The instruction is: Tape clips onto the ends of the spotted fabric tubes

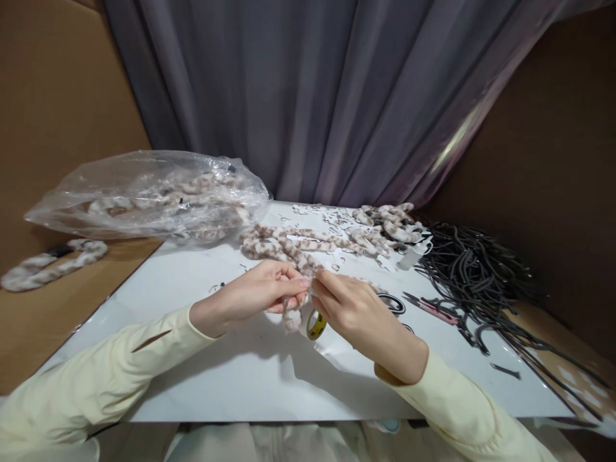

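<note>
My left hand and my right hand meet fingertip to fingertip over the middle of the white table. The left fingers pinch a fluffy white-and-brown strip, whose end hangs below them. My right thumb and fingers are closed at the same spot; whatever lies between them is too small to make out. A roll of tape with a yellow inner ring is just below the right fingers. Behind the hands, more fluffy spotted strips lie on the table.
A clear plastic bag of fluffy strips sits at back left, another fluffy loop beyond the table's left edge. On the right are black cords, pink-handled snips, black-handled scissors and a white bottle.
</note>
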Demonstrator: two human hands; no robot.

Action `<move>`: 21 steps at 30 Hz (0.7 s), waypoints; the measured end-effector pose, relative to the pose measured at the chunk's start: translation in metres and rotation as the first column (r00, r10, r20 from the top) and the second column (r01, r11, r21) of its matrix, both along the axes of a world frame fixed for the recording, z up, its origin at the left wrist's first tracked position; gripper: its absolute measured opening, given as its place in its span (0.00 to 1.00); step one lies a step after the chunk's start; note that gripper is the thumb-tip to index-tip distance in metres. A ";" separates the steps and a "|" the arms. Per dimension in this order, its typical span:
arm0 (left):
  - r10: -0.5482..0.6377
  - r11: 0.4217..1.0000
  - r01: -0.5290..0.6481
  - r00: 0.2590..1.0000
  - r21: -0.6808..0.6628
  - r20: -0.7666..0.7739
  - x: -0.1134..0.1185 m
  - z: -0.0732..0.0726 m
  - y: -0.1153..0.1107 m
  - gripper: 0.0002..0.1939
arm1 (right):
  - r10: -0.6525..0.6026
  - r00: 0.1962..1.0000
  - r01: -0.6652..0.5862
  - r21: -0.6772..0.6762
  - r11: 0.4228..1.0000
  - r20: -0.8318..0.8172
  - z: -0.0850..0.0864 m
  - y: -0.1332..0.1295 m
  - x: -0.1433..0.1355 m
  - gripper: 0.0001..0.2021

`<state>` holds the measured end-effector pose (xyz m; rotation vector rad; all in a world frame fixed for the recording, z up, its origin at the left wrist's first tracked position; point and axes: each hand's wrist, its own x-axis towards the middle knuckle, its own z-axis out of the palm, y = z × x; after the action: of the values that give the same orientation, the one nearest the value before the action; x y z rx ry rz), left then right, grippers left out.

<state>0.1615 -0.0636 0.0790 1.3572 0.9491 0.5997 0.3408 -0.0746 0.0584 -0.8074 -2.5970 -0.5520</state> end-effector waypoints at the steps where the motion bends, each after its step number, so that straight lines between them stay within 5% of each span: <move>1: 0.000 1.000 0.000 1.000 -0.007 0.019 0.000 -0.001 0.000 0.15 | 0.003 0.999 -0.006 -0.052 0.999 -0.053 0.000 0.001 0.001 0.11; 3: -0.012 1.000 0.012 0.999 -0.015 0.043 -0.001 -0.003 0.001 0.14 | 0.005 0.981 -0.055 -0.256 0.965 -0.192 0.003 0.008 0.005 0.09; 5: -0.036 0.999 0.037 0.999 -0.021 0.040 -0.001 -0.006 0.002 0.14 | -0.031 0.954 -0.146 -0.549 0.823 -0.299 0.009 0.018 0.011 0.07; 8: -0.061 0.997 0.062 0.998 -0.036 0.018 -0.001 -0.008 0.002 0.14 | -0.149 0.929 -0.270 -0.897 0.350 -0.338 0.012 0.035 0.022 0.22; 10: -0.088 0.995 0.089 0.996 -0.054 0.016 -0.001 -0.008 0.001 0.14 | -0.229 0.907 -0.353 -0.934 0.045 -0.354 0.006 0.046 0.029 0.25; 12: -0.115 0.990 0.116 0.993 -0.079 0.024 -0.001 -0.008 0.000 0.15 | -0.251 0.904 -0.389 -0.910 -0.143 -0.347 -0.006 0.054 0.031 0.26; 14: -0.144 0.984 0.147 0.989 -0.099 0.037 -0.001 -0.007 -0.001 0.15 | -0.196 0.930 -0.353 -0.905 -0.238 -0.311 -0.018 0.059 0.030 0.26; 18: -0.191 0.975 0.197 0.980 -0.108 0.064 -0.001 -0.004 -0.005 0.15 | -0.003 0.985 -0.169 -0.955 -0.242 -0.174 -0.027 0.059 0.017 0.24; 21: -0.198 0.973 0.205 0.977 -0.104 0.077 0.000 -0.003 -0.008 0.14 | 0.104 0.985 -0.096 -0.935 -0.341 -0.139 -0.024 0.051 0.005 0.24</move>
<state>0.1617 -0.0719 0.0761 1.3069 0.7689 0.4276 0.3458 -0.0235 0.0344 -0.7860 -2.4175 2.2112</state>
